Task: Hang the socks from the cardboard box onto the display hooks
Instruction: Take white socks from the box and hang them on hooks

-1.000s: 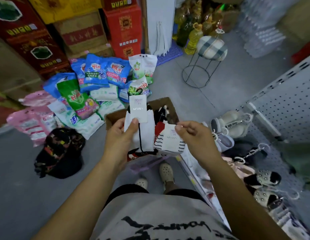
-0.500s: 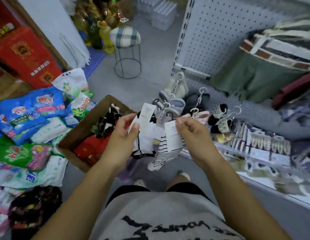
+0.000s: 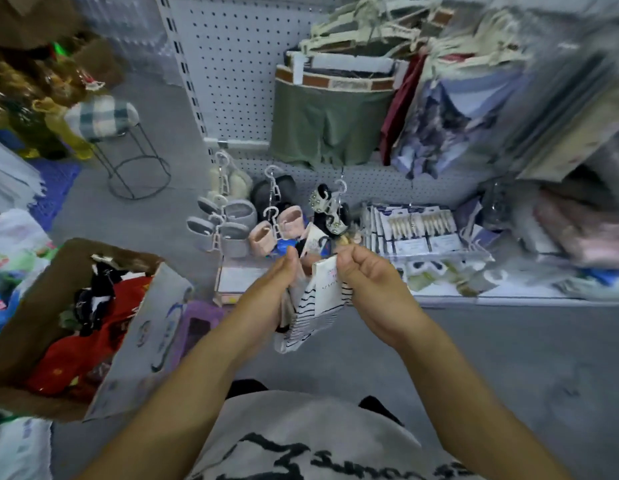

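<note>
Both hands are raised together in front of the person's chest, close to the low end of a pegboard display. The right hand [image 3: 366,282] is closed in a pinch, thumb and fingers gripping the top edge of a white paper label on a pair of white socks with thin black stripes [image 3: 313,315], which hangs down between the two hands. The left hand [image 3: 276,282] is curled closed just beside it, holding a second pair of socks [image 3: 288,308] of which only a pale edge shows behind the striped pair; how exactly its fingers grip cannot be made out. Just beyond the fingertips, small socks hang on white plastic hangers from the display hooks [image 3: 271,188]: grey pairs [image 3: 233,223] to the left of the hands, pink ones [image 3: 278,225] straight ahead, and a black-and-white pair [image 3: 330,211] slightly right. Further right of the right hand, packaged goods [image 3: 415,230] lie on the low shelf [image 3: 508,299]. Above the hands an olive-green garment [image 3: 330,123] hangs against the pegboard [image 3: 238,64]. Well to the left of the left hand, the open cardboard box [image 3: 27,306] sits on the grey floor with red and black socks [image 3: 89,327] piled inside it. Beyond the box stands a wire stool [image 3: 128,147] with a checked cushion.
</note>
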